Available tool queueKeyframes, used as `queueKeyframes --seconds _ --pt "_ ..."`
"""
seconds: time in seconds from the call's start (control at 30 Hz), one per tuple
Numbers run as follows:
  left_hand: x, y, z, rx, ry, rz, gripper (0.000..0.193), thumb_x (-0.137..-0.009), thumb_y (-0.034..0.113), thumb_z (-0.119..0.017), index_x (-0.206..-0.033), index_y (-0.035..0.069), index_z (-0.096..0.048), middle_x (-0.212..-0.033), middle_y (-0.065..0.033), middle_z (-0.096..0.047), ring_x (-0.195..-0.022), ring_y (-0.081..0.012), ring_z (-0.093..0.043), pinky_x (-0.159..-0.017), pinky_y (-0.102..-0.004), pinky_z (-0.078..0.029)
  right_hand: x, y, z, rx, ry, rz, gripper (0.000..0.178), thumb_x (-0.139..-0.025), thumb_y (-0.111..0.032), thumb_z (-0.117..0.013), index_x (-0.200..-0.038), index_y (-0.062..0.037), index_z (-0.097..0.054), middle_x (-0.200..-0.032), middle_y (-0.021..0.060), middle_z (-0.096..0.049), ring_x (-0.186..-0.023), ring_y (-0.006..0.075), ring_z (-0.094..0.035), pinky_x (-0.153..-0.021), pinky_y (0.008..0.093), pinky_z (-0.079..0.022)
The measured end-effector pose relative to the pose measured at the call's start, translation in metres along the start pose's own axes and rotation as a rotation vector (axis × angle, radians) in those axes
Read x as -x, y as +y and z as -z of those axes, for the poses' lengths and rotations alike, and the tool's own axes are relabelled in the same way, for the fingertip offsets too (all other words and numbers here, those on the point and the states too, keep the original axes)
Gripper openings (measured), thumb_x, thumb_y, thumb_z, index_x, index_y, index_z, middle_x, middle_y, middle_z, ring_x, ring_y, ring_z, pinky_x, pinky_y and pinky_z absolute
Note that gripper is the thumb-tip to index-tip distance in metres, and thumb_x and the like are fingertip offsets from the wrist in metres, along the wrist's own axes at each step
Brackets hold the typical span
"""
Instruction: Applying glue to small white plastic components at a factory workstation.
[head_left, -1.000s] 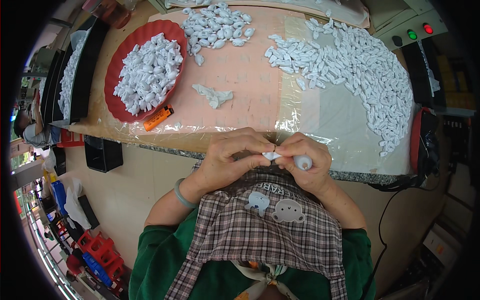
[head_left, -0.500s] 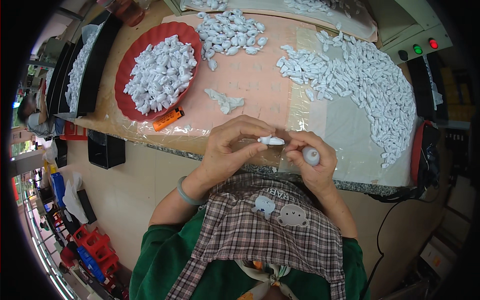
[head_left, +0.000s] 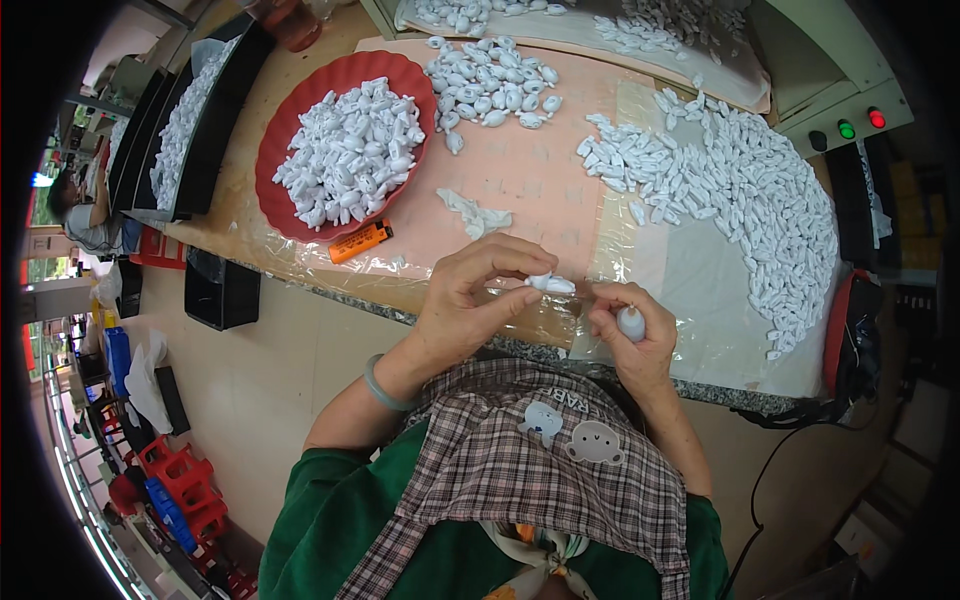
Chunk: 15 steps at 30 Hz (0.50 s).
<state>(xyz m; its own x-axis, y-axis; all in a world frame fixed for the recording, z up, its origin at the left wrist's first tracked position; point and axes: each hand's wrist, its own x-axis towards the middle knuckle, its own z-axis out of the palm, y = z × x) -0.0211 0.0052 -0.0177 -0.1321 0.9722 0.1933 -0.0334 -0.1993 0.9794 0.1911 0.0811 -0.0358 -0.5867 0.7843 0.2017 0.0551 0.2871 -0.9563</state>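
Nearest: one plaid apron (head_left: 560, 480), two animal patches on it; one pale bracelet (head_left: 378, 385) at the left wrist.

White piece (head_left: 553, 284): small, glossy, rounded at its left end, narrowing to the right. One only in hand, held above the near edge of the tabletop (head_left: 240, 215), lying roughly level.

Left hand (head_left: 480, 295): thumb and index finger nearly closed, pinching the piece by its rounded end. Right hand (head_left: 635, 330): fingers curled in around one pale round-ended object (head_left: 630, 323); thumb and index tips near the piece's narrow end, apart from it. Cannot tell if anything spans that gap.

Farther: one orange oblong (head_left: 361, 241), dark-ended, just beside one red scalloped bowl (head_left: 275, 190) heaped with white pieces, too many to count. One crumpled tissue (head_left: 475, 213) on the pink sheet (head_left: 530, 170). Behind it, one loose pile of rounded pieces (head_left: 492, 80); to the right, one broad spread of slender pieces (head_left: 730, 190), uncountable. Far right: two lit lamps, one green lamp (head_left: 846, 129), one red lamp (head_left: 877, 118).
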Motion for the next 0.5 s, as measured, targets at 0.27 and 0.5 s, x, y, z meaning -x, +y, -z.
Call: queueKeyframes --seconds 0.27,0.5 --pt "0.0 0.008 0.014 0.053 0.157 0.084 0.024 -0.082 -0.004 -0.065 -0.106 -0.001 -0.063 -0.105 -0.01 -0.062 -0.096 -0.016 -0.062 -0.083 -0.0271 -0.052 0.0 -0.004 -0.003 -0.005 0.021 -0.127 0.022 -0.078 0.003 -0.07 -0.098 0.0002 -0.065 -0.083 0.0088 -0.066 -0.072 0.0137 -0.061 -0.067 0.0257 -0.049" --pt "-0.021 0.046 0.091 -0.746 0.56 -0.24 0.024 -0.079 -0.005 -0.065 -0.103 -0.001 -0.064 -0.096 -0.0086 -0.064 -0.085 -0.016 -0.064 -0.071 -0.0271 -0.053 0.002 -0.002 -0.003 0.003 -0.008 -0.055 0.016 -0.084 0.005 -0.063 -0.1 0.0027 -0.062 -0.076 0.0051 -0.061 -0.063 0.0096 -0.056 -0.055 0.0215 -0.046"
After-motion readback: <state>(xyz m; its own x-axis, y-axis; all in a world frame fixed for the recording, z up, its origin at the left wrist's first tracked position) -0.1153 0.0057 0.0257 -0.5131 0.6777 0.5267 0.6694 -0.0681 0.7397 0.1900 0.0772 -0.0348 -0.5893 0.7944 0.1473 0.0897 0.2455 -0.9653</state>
